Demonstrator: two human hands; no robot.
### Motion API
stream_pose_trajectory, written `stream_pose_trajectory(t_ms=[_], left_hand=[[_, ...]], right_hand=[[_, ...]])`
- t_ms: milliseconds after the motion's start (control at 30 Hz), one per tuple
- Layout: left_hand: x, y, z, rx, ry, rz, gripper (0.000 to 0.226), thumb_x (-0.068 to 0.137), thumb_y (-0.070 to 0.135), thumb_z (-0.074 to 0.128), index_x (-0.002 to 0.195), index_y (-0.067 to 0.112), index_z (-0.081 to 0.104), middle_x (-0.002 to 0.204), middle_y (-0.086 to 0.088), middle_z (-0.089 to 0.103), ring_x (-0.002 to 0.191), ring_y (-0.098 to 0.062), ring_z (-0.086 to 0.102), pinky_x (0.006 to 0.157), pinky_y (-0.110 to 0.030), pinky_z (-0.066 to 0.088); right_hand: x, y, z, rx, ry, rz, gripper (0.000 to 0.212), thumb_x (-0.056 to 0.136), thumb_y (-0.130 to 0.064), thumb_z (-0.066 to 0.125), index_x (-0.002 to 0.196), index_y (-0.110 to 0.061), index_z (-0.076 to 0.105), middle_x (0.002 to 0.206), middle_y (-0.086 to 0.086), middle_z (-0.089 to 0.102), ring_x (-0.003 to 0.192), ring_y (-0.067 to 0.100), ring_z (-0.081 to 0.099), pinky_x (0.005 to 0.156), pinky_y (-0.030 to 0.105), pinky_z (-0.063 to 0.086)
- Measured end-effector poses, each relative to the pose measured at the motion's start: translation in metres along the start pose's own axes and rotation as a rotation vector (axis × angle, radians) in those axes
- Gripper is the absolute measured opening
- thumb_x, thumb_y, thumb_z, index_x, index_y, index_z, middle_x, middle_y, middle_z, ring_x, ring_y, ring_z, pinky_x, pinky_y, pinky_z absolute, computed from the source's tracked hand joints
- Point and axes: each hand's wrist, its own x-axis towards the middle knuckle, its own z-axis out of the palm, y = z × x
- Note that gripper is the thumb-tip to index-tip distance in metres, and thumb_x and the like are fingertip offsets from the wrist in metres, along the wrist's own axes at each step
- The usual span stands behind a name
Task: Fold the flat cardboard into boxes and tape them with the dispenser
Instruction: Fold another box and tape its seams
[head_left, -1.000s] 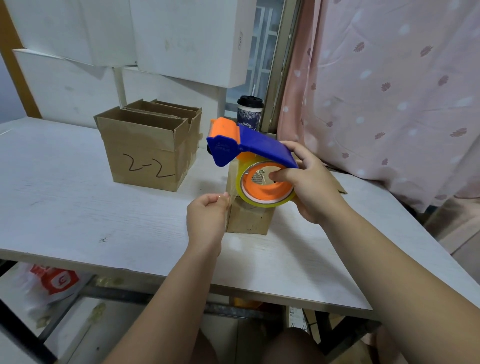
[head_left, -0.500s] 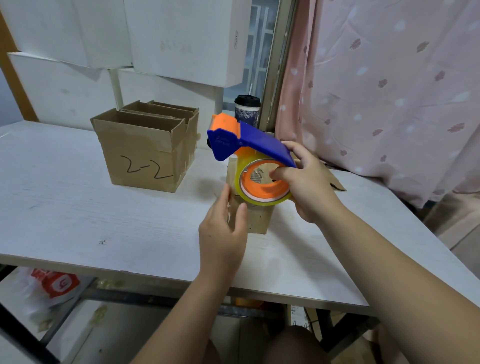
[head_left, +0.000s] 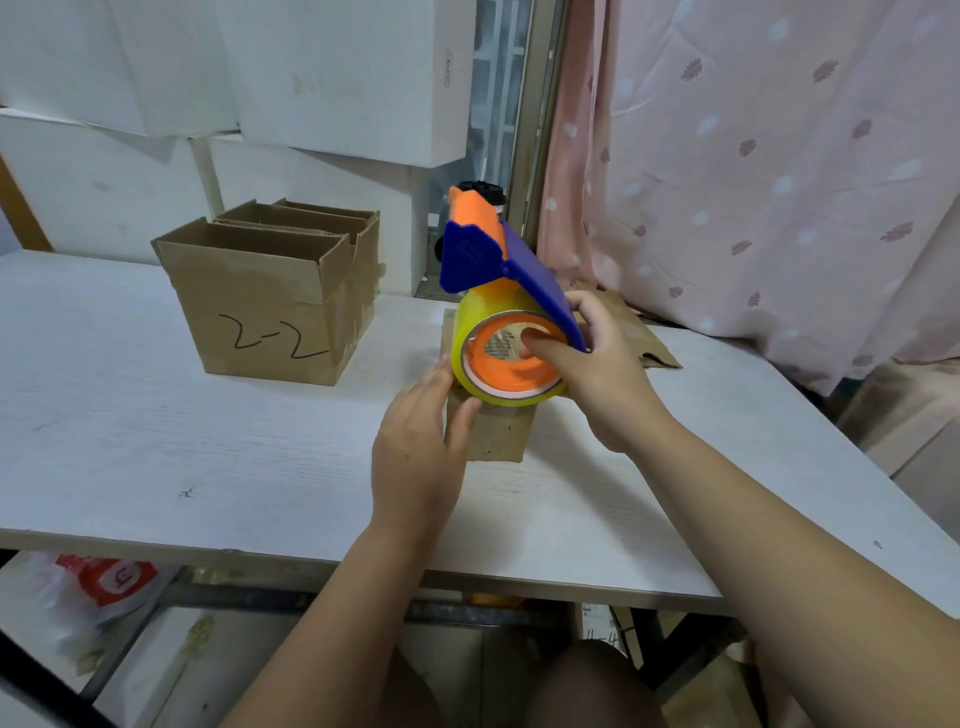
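Right hand (head_left: 597, 374) clasped round tape dispenser (head_left: 498, 260), thumb pressed into orange core of yellow tape roll (head_left: 467, 338), other fingers over blue guard. Left hand (head_left: 421, 447) flat, fingers straight, laid against left side of small box (head_left: 498, 431). Small box upright on white table (head_left: 156, 426), directly under dispenser and largely hidden by it.

Step in hand, as judged: running tape over small box's seam. For a clean strip:
- Brace box firmly with left palm against sliding.
- Seat tape end on cardboard before drawing.
- Pull in one straight line along seam, roll low and pressed down.
- Tip blade end down to cut.

Likely fault: light box tipping or skating under the pull.

Behind at left, open box marked 2-2 (head_left: 260, 312); at right, flat cardboard (head_left: 644, 338) near pink curtain (head_left: 779, 182).
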Motion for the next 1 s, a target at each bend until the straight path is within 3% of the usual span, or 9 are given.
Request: stream_pose_trajectory(t_ms=[200,267,367,533,700,1000], left_hand=[[0.002,-0.002,0.002,0.132,0.132,0.042,0.027,0.080,0.014,0.074,0.105,0.005,0.069,0.090,-0.008,0.070,0.086,-0.028,0.057,0.070,-0.026,0.040],[0.002,-0.001,0.002,0.180,0.185,0.074,0.024,0.078,0.012,0.076,0.101,0.005,0.071,0.080,-0.008,0.069,0.076,-0.028,0.055,0.063,-0.027,0.040],[0.002,0.000,0.002,0.255,0.269,0.149,0.017,0.079,0.011,0.075,0.095,0.007,0.074,0.070,-0.004,0.068,0.065,-0.028,0.052,0.058,-0.032,0.040],[0.004,-0.004,0.001,0.437,0.271,0.308,0.014,0.089,0.020,0.065,0.095,0.012,0.074,0.079,0.000,0.073,0.063,-0.026,0.051,0.064,-0.037,0.042],[0.004,-0.007,-0.005,0.555,0.298,0.430,0.013,0.089,0.022,0.066,0.094,0.014,0.075,0.082,0.002,0.074,0.063,-0.026,0.053,0.068,-0.038,0.046],[0.011,-0.007,-0.011,0.585,0.274,0.546,0.006,0.085,0.014,0.068,0.085,0.012,0.075,0.083,0.003,0.074,0.057,-0.025,0.047,0.059,-0.032,0.043]], right_hand=[[-0.008,0.015,0.004,0.068,0.033,0.014,0.034,0.080,-0.019,0.075,0.095,-0.042,0.055,0.091,-0.025,0.066,0.091,0.002,0.065,0.072,0.024,0.057],[-0.007,0.016,0.003,0.072,0.028,0.026,0.036,0.080,-0.015,0.074,0.094,-0.042,0.055,0.094,-0.020,0.066,0.093,0.006,0.065,0.074,0.027,0.058],[-0.004,0.012,0.000,0.089,0.030,0.043,0.041,0.081,-0.006,0.067,0.089,-0.045,0.057,0.097,-0.012,0.065,0.098,0.015,0.064,0.080,0.043,0.059],[0.003,0.003,-0.009,0.157,-0.011,0.070,0.049,0.078,0.008,0.057,0.094,-0.038,0.060,0.101,0.008,0.064,0.103,0.037,0.061,0.084,0.061,0.052],[0.006,0.001,-0.018,0.253,-0.023,0.120,0.053,0.075,0.014,0.054,0.100,-0.032,0.061,0.099,0.004,0.066,0.093,0.028,0.066,0.081,0.054,0.054],[0.018,-0.003,-0.054,-0.048,0.024,0.006,0.055,0.073,0.015,0.059,0.100,-0.033,0.063,0.099,0.005,0.065,0.098,0.032,0.063,0.077,0.039,0.054]])
